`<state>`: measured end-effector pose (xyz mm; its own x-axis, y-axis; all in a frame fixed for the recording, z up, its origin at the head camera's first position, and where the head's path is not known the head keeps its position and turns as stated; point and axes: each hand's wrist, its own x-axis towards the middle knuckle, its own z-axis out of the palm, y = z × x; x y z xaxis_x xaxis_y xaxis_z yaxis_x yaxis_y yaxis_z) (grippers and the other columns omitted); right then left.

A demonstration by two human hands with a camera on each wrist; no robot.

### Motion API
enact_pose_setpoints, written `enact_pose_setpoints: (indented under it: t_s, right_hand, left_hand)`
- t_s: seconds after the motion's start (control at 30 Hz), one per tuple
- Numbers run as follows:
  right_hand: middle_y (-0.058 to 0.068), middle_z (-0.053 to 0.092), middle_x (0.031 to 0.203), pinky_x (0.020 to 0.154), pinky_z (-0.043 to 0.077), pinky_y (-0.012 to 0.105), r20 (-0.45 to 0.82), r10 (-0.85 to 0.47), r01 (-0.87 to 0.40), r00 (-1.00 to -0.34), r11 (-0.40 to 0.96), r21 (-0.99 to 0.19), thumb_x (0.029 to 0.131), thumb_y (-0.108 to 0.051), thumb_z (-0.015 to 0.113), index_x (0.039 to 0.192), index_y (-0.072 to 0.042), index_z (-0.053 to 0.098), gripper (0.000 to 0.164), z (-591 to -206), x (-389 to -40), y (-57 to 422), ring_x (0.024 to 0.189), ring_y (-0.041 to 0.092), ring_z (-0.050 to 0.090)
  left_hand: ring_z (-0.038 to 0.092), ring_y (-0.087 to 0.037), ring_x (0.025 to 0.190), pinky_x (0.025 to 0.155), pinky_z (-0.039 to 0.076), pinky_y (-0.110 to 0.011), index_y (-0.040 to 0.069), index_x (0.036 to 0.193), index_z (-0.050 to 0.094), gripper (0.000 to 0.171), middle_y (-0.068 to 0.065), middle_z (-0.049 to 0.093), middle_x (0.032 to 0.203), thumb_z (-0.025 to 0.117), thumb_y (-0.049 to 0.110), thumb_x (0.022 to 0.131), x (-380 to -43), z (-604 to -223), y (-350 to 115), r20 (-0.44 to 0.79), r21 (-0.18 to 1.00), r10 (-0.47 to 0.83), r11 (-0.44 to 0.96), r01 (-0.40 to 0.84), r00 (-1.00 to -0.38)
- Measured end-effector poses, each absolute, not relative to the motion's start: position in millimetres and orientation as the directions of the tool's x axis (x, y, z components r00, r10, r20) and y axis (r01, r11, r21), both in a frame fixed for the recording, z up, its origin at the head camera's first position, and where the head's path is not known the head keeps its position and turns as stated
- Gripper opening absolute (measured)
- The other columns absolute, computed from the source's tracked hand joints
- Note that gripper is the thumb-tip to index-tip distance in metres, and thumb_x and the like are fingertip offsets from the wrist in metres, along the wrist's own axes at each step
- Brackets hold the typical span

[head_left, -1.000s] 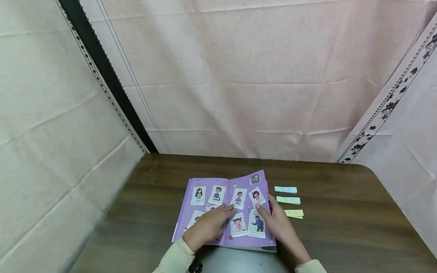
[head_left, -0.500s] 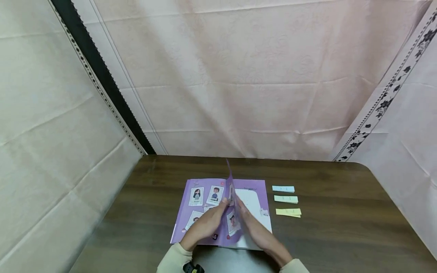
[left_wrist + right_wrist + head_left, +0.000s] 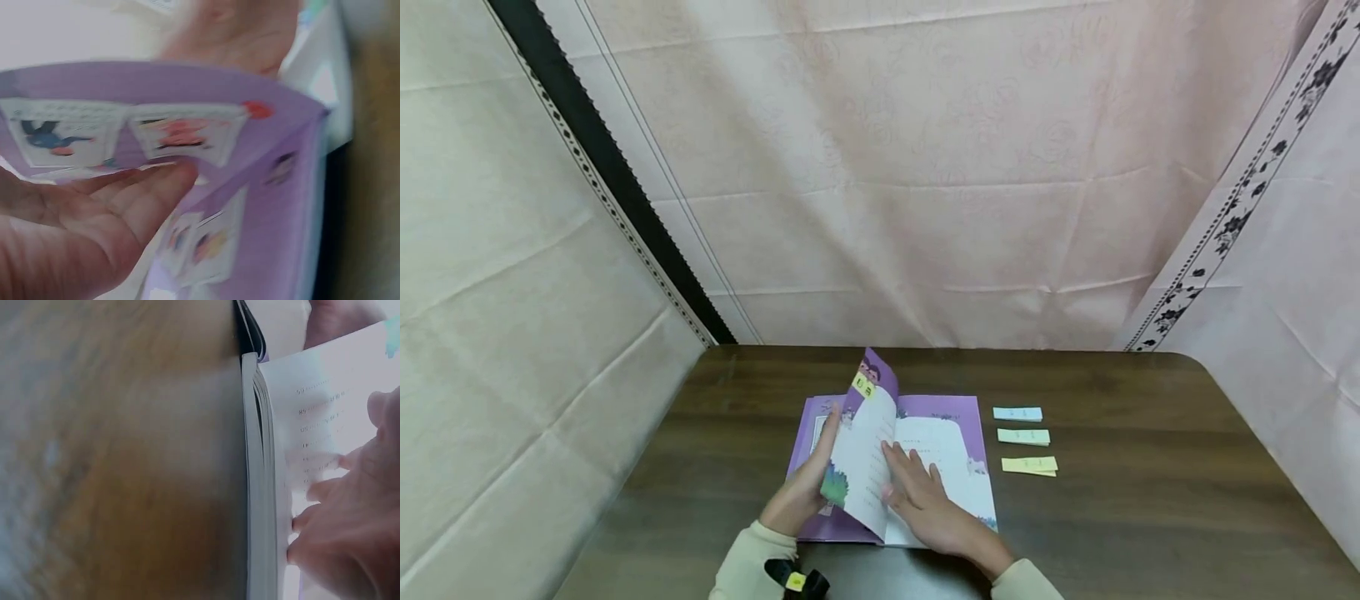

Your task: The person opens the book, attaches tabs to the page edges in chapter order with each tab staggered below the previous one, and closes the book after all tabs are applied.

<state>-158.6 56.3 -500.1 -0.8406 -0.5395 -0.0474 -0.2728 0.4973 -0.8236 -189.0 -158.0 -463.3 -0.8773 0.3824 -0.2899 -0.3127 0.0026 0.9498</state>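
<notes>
Purple borders frame the open book (image 3: 946,407), which lies on the wood-grained tabletop (image 3: 1165,483) directly in front of the person. One lifted page (image 3: 863,446) stands up at the middle, leaning to the left, with a yellow label (image 3: 863,384) near its top. The left hand (image 3: 808,482) is behind that leaf, its fingers straight and touching the side printed with portrait cards (image 3: 187,134), without gripping it. The right hand (image 3: 927,507) grasps nothing either: its fingers are spread over the white inner pages, close to the fold. To the right of the book, well apart from the left hand, lie a blue paper strip (image 3: 1017,413), a green paper strip (image 3: 1024,437) and yellow paper strips (image 3: 1028,465), one below another. Pale cloth (image 3: 925,183) hangs behind the tabletop, and a black band (image 3: 817,585) circles the left wrist
</notes>
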Motion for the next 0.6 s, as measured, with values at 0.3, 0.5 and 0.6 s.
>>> enact_pose_setpoints:
  t_s: [0.3, 0.5, 0.6]
  right_hand:
    - [0.009, 0.014, 0.177, 0.123, -0.007, 0.071, -0.108, -0.544, -0.293, -0.832, 0.598, -0.746, 0.112, -0.054, 0.034, 0.170, -0.017, 0.020, 0.070, -498.4, -156.3, 51.2, 0.162, 0.044, -0.004]
    - [0.009, 0.015, 0.177, 0.124, -0.005, 0.069, -0.142, -0.552, -0.310, -0.821, 0.642, -0.702, 0.112, -0.054, 0.038, 0.169, -0.014, 0.025, 0.071, -497.6, -155.9, 51.2, 0.162, 0.041, -0.004]
    - [0.009, 0.017, 0.176, 0.124, -0.003, 0.069, -0.142, -0.561, -0.326, -0.816, 0.648, -0.688, 0.111, -0.052, 0.042, 0.168, -0.012, 0.028, 0.071, -498.1, -155.8, 51.1, 0.162, 0.042, -0.002]
  left_hand:
    - [0.075, -0.015, 0.083, 0.071, 0.062, -0.030, -0.009, 0.132, 0.060, 0.054, -0.007, 0.077, 0.098, 0.052, 0.040, 0.111, -213.3, -460.8, -212.9, -0.322, 0.946, 0.265, 0.066, -0.316, -0.909]
    - [0.076, -0.017, 0.084, 0.073, 0.063, -0.033, -0.011, 0.134, 0.062, 0.046, -0.010, 0.078, 0.102, 0.056, 0.029, 0.111, -217.7, -468.1, -236.9, -0.295, 0.949, 0.245, 0.191, -0.252, -0.924]
    - [0.073, -0.018, 0.082, 0.072, 0.063, -0.034, -0.009, 0.128, 0.067, 0.042, -0.009, 0.076, 0.099, 0.057, 0.028, 0.111, -216.9, -472.3, -244.9, -0.294, 0.930, 0.204, 0.288, -0.229, -0.934]
